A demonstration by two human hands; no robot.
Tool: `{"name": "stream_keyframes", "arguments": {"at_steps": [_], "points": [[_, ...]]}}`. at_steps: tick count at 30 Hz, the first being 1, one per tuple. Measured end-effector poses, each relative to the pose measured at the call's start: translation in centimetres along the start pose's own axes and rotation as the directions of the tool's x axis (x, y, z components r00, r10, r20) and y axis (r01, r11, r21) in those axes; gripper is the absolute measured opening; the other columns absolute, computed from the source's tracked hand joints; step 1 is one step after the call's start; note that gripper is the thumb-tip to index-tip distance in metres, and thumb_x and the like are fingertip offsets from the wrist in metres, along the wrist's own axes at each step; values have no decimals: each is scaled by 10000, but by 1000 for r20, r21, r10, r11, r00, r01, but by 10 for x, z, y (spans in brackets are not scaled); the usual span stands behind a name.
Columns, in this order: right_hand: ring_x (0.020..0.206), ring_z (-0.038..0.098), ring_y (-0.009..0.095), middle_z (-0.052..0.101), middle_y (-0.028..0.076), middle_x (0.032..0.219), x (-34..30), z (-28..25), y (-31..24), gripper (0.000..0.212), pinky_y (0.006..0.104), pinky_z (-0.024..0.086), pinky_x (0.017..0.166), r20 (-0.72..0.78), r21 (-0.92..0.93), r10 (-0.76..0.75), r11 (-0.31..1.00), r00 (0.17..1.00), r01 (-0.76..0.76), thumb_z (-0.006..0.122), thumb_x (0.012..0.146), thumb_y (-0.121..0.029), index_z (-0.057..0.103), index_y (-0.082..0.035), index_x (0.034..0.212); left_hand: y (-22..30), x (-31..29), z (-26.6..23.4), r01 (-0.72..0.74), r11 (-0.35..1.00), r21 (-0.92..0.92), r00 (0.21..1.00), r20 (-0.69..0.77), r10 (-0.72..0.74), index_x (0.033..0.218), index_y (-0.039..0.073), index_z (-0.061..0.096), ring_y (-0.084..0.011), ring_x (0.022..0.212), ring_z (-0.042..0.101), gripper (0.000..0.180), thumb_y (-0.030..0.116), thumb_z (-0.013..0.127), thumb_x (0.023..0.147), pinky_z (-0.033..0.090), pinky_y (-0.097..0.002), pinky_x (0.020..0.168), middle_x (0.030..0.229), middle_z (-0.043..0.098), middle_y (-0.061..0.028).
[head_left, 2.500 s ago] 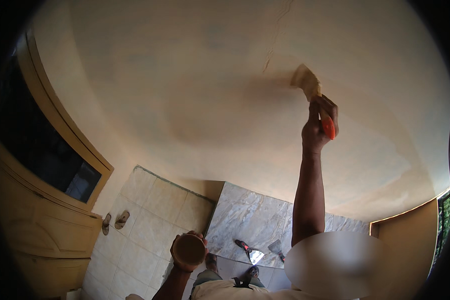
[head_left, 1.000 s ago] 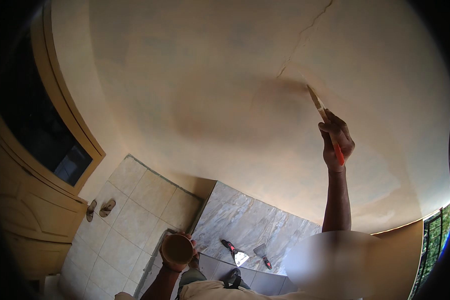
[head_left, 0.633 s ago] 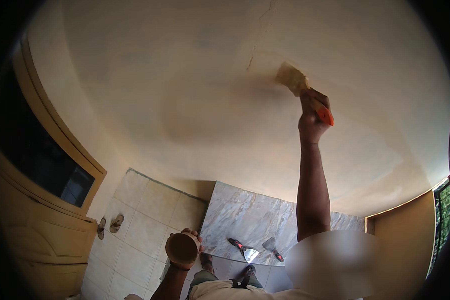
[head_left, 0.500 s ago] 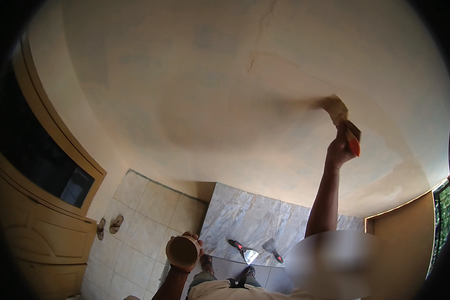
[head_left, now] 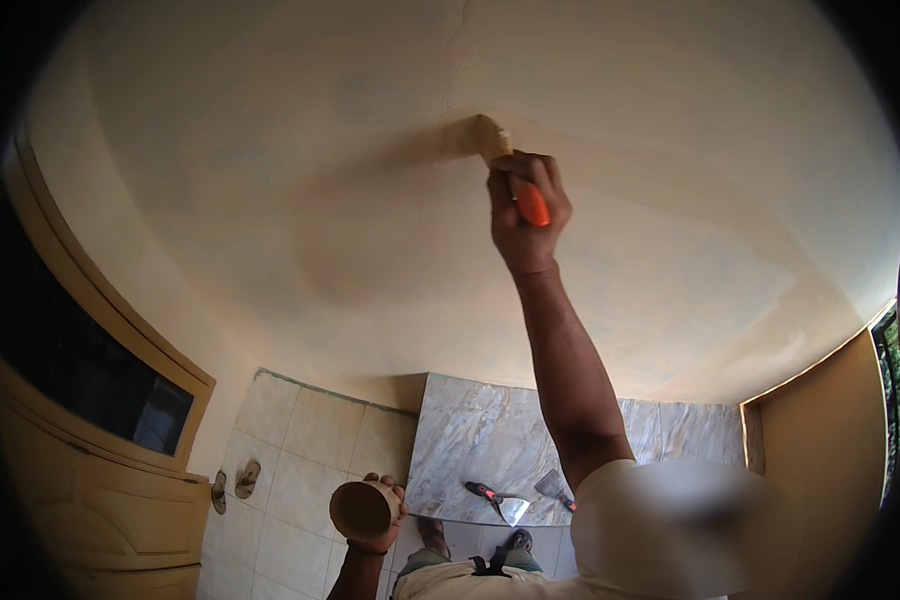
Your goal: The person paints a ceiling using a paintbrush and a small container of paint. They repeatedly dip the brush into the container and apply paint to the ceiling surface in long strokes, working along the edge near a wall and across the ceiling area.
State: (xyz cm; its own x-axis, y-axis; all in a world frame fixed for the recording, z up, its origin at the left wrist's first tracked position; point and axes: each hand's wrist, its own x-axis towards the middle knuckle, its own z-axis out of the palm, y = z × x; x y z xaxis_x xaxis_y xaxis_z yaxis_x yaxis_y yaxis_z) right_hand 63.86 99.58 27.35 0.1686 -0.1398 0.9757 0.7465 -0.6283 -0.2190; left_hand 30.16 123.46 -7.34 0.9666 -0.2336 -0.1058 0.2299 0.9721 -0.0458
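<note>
Head view: a flat paintbrush with an orange handle and paint-laden cream bristles (head_left: 492, 150) sits against the cream wall (head_left: 270, 180), long axis running from 11 o'clock at the bristles to 5 o'clock at the handle. The right hand (head_left: 526, 215), fingers wrapped closed about the handle, lies just below the bristles. The left hand (head_left: 382, 515), far lower, cups a small tan round container (head_left: 362, 509).

An orange-handled paintbrush (head_left: 505, 165) is pressing its cream-coated bristles flat against the pale wall, while a small round container (head_left: 362, 509) (tan, open-mouthed) is tilting sideways below.
</note>
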Motion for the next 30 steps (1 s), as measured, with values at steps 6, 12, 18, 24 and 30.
{"name": "stream_keyframes", "arguments": {"at_steps": [6, 12, 18, 24, 30], "points": [[866, 689, 154, 728, 57, 924, 28, -158, 85, 41, 299, 569, 797, -361, 7, 236, 968, 902, -251, 730, 896, 20, 709, -7, 919, 3, -2, -10, 102, 993, -55, 994, 36, -100, 1394, 134, 596, -381, 1309, 561, 530, 451, 657, 974, 522, -572, 1027, 1390, 587, -141], [827, 680, 226, 673, 65, 915, 33, -147, 66, 38, 363, 552, 727, -281, -525, -14, 839, 960, -141, 737, 910, -76, 716, -99, 931, 6, -2, -9, 119, 991, -67, 992, 42, -116, 1400, 141, 591, -377, 1319, 554, 521, 439, 655, 977, 520, -571, 1032, 1399, 578, -140], [861, 669, 293, 646, 84, 943, 2, 9, -8, 217, 395, 559, 723, 110, -256, -171, 947, 979, 194, 777, 782, -30, 724, -156, 951, 1, 5, 3, 105, 993, -54, 993, 64, -101, 1406, 121, 578, -376, 1325, 545, 525, 414, 661, 978, 515, -569, 1034, 1401, 570, -149], [896, 716, 207, 721, 78, 978, 14, -74, 60, 182, 323, 578, 764, -121, 115, 109, 989, 987, -95, 729, 840, 83, 707, -37, 974, -4, 10, 15, 125, 992, -31, 991, 57, -123, 1402, 117, 578, -372, 1314, 548, 529, 407, 676, 970, 510, -565, 1037, 1385, 575, -148], [901, 711, 165, 741, 63, 976, 55, -264, 131, 72, 317, 581, 828, -494, -47, 150, 979, 856, -199, 756, 891, 30, 721, -6, 942, 1, 10, 9, 190, 981, -30, 982, 22, -189, 1409, 128, 569, -373, 1318, 553, 534, 424, 669, 976, 519, -563, 1028, 1387, 582, -141]]}}
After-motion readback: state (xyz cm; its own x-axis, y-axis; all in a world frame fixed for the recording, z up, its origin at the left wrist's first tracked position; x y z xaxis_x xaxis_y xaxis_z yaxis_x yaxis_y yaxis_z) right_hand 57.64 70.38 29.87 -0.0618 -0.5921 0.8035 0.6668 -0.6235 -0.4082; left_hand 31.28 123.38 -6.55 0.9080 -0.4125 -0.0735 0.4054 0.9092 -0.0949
